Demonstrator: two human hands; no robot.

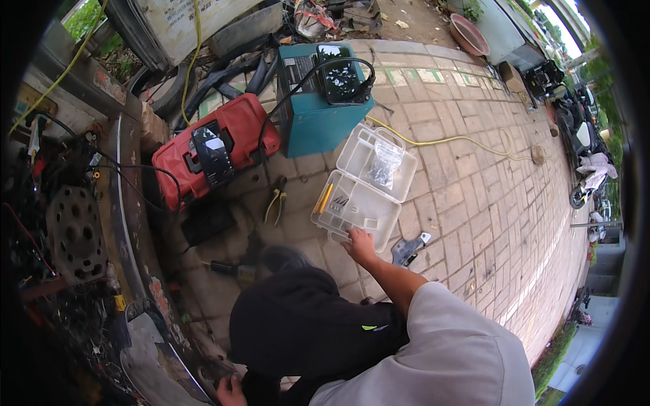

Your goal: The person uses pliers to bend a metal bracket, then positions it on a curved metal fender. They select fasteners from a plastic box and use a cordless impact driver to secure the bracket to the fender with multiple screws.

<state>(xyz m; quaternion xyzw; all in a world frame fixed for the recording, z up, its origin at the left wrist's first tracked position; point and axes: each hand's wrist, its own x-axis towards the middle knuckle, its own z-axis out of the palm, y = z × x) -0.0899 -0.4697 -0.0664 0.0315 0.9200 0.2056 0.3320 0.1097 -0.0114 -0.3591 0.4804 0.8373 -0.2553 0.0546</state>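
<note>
The case (362, 189) is clear plastic, with a yellow tool (325, 198) inside. Far left of it sits a red machine (223, 145) with a black handle, beside a teal box (318, 101). A yellow cable (447, 141) crosses the pinkish-grey brick paving (487, 223).

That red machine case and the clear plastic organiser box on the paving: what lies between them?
In the head view, a pair of pliers with pale handles lies on the brick paving between the red machine case and the open clear plastic organiser box.
</note>
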